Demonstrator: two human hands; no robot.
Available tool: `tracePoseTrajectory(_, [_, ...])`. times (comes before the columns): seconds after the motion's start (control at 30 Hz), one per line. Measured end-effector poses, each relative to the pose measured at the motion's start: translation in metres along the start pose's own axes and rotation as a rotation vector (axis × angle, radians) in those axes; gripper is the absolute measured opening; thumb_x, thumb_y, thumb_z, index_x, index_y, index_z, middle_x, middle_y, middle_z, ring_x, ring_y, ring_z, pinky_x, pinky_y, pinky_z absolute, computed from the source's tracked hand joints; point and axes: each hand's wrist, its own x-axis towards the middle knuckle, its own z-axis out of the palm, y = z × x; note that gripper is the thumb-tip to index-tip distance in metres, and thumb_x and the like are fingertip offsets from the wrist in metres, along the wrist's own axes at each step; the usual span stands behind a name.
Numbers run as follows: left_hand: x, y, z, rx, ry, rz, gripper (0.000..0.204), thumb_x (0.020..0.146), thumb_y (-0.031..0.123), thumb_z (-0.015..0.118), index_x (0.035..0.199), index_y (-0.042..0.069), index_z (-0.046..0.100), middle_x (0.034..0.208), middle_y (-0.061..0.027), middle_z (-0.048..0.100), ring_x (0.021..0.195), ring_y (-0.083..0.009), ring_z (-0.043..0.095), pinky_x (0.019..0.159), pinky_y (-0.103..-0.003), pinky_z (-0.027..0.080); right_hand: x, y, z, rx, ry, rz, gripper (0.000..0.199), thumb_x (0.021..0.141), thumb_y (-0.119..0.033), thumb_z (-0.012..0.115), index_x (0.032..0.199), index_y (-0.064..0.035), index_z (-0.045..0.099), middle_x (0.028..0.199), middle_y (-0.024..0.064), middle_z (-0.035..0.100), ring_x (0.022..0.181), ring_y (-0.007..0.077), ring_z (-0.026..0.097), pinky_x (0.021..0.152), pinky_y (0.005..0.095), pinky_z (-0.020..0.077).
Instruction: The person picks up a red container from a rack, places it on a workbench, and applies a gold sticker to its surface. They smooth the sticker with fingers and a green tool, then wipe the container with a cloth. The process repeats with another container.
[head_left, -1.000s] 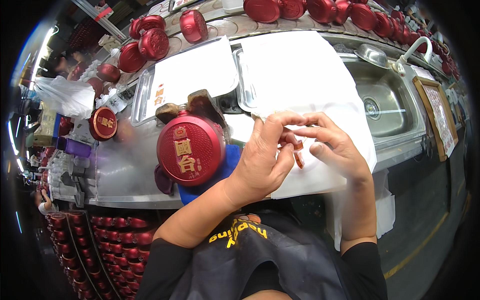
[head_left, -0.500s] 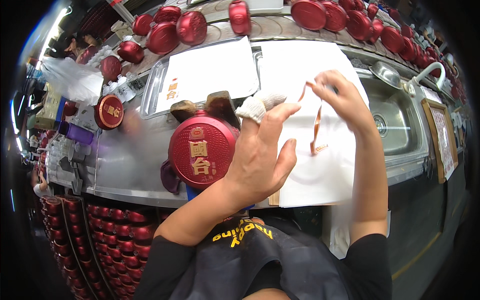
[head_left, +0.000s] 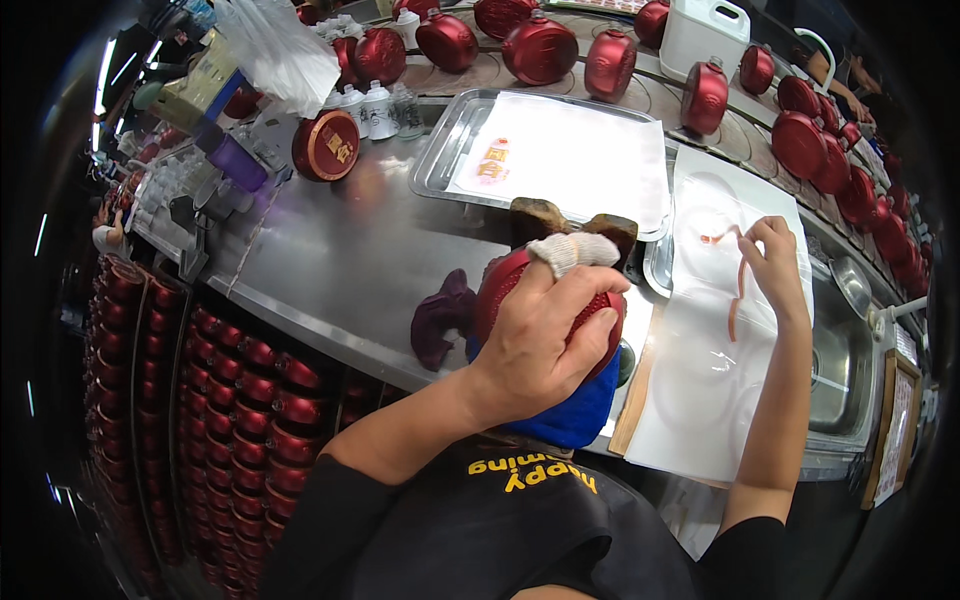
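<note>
The narrow orange-brown strip (head_left: 741, 285) is pinched between my right fingers (head_left: 768, 236), one length trailing over the glossy white sheet (head_left: 690, 400), another curling off to the left. My left hand (head_left: 540, 345), fingers loosely spread and bearing a knitted off-white wrap (head_left: 573, 251), is over the round, dimpled red bottle (head_left: 491, 290); I cannot tell whether they touch it. Blue cloth (head_left: 580, 412) bunches below the bottle, purple cloth (head_left: 443, 322) beside it. Farther off, gold characters (head_left: 493, 163) show on white paper in a metal tray (head_left: 433, 160) on my steel bench (head_left: 330, 270).
</note>
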Motion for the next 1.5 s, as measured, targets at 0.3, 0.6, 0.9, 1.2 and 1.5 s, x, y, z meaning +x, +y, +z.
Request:
tracePoseTrajectory(0.3, [0.035,0.004,0.029,-0.104,-0.325,0.115,0.048,0.093,0.033,0.073,0.130,0.005,0.057,0.135,-0.0236,0.055,0.119,-0.0377,0.050,0.105,-0.045,0.040,-0.106,-0.175,-0.090,0.303,-0.046,-0.381,0.019,0.074,0.005,0.078,0.085,-0.0041,0.066,0.122,0.0145,0.053,0.110,0.0278,0.058,0.075,0.0344,0.0497])
tracePoseTrajectory(0.6, [-0.018,0.008,-0.061,-0.332,-0.394,-0.201,0.020,0.095,0.022,0.071,0.095,0.003,0.063,0.089,-0.0081,0.059,0.084,-0.0210,0.056,0.076,-0.034,0.047,-0.122,-0.222,-0.056,0.506,-0.106,-0.330,0.012,0.084,-0.004,0.076,0.087,-0.0006,0.064,0.118,0.0171,0.056,0.111,0.0324,0.060,0.089,0.0404,0.0499])
tracePoseTrajectory(0.9, [-0.007,-0.050,-0.051,0.070,0.021,-0.276,0.015,0.094,0.015,0.070,0.089,0.003,0.064,0.081,-0.0167,0.060,0.079,-0.0342,0.058,0.071,-0.044,0.049,-0.071,-0.225,0.026,0.307,0.048,-0.194,0.017,0.095,-0.013,0.071,0.088,-0.0007,0.062,0.118,0.0148,0.056,0.116,0.0335,0.053,0.100,0.0409,0.0445])
tracePoseTrajectory(1.2, [0.001,-0.070,-0.042,0.181,0.037,-0.270,0.016,0.089,0.011,0.072,0.082,0.003,0.060,0.079,-0.0164,0.057,0.076,-0.0342,0.057,0.070,-0.046,0.048,-0.060,-0.218,0.036,0.254,0.143,-0.191,0.010,0.089,-0.006,0.073,0.091,-0.0010,0.064,0.116,0.0167,0.057,0.113,0.0353,0.054,0.096,0.0445,0.0463])
tracePoseTrajectory(1.5, [0.001,-0.071,-0.042,0.178,0.046,-0.249,0.014,0.087,0.006,0.070,0.080,0.002,0.058,0.076,-0.0146,0.055,0.073,-0.0307,0.055,0.064,-0.041,0.048,-0.088,-0.206,0.035,0.237,0.052,-0.329,0.042,0.091,-0.016,0.075,0.132,-0.0092,0.070,0.130,0.0184,0.054,0.124,0.0375,0.051,0.107,0.0471,0.0442])
